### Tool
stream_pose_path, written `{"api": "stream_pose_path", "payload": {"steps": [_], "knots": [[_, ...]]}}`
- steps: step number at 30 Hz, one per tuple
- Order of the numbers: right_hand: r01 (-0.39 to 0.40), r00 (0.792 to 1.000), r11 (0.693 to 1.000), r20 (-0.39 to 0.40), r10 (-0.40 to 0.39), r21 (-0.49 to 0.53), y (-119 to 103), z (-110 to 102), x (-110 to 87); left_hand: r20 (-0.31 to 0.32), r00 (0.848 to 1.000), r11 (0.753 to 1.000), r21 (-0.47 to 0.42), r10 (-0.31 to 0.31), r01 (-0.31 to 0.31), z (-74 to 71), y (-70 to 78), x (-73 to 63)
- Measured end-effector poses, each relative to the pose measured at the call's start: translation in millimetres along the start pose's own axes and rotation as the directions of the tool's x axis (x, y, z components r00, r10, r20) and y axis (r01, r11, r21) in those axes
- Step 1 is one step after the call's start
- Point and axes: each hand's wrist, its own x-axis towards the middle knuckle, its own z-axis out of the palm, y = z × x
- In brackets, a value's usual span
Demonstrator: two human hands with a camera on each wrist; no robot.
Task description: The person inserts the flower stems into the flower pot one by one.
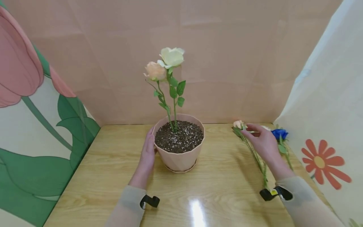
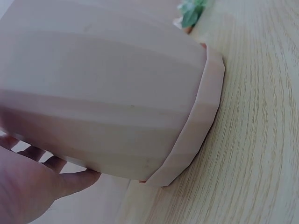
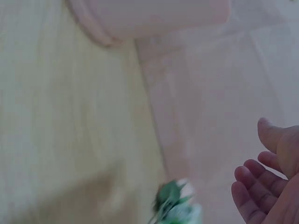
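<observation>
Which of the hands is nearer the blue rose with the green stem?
Right. In the head view, the right hand is just left of the blue rose; the left hand is much farther left, against the pale pink faceted flowerpot.

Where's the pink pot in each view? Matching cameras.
Head: pink pot at centre, below mid-height, upright.
Left wrist: big, upper left, lying sideways in the picture, cut off by the frame.
Right wrist: top edge, around the middle, only partly in frame.
Shared landmark: the saucer under its base, visible in all three.
</observation>
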Motion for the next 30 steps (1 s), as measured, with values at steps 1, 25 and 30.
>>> {"api": "stream_pose_path", "payload": {"steps": [1, 25, 30], "knots": [[-0.006, 1.0, 1.0, 0.005, 0.006, -0.012, 7, 1, -0.8, 0.003, 1.0, 1.0, 0.005, -0.002, 0.002, -0.2, 0.5, 0.1], [-0.13, 0.982, 0.975, 0.109, 0.151, -0.18, 122, 12, -14.3, 0.004, 1.0, 1.0, -0.009, 0.011, -0.011, -1.1, 0.9, 0.6], [-0.137, 0.981, 0.97, 0.111, 0.162, -0.201, 131, 10, -13.8, 0.012, 1.0, 1.0, -0.014, 0.001, -0.001, -0.6, 0.0, 1.0]]}}
